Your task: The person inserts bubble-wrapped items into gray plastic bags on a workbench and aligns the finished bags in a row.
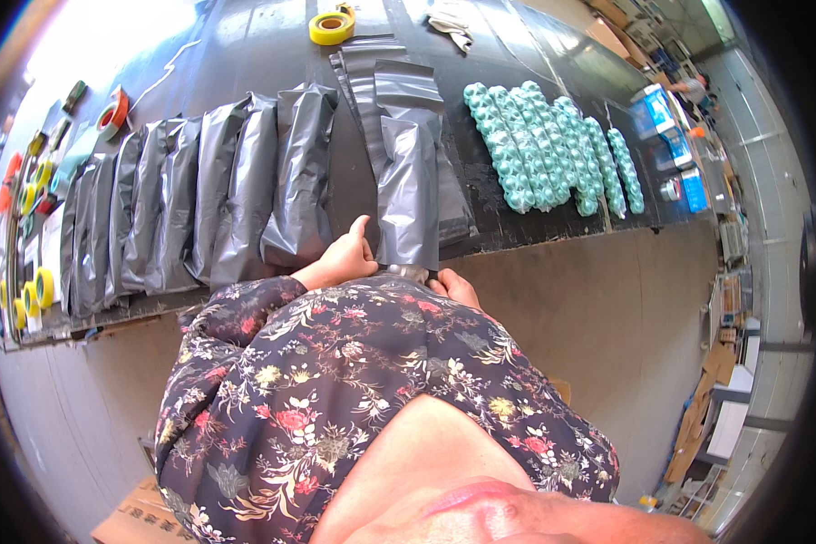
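In front of my body a grey plastic mailing bag (408, 194) lies with its mouth towards me. Something pale and shiny, perhaps a clear-wrapped item (409, 272), shows at that mouth. My left hand (343, 257) is at the bag's near left corner, fingers curled on its edge and thumb raised. At the near right corner my right hand (455, 287) grips the lip, its fingers partly hidden. Beneath this bag is a fanned stack of flat grey bags (457, 204). Left of it stands a row of filled grey bags (234, 197).
Green knobbly packs (523, 149) lie on the dark table (551, 238) to the right. A yellow tape roll (331, 28) and a cloth (451, 27) sit at the far side. More tape rolls (43, 287) are at the left end. Blue boxes (693, 190) stand far right; a person (693, 87) is beyond.
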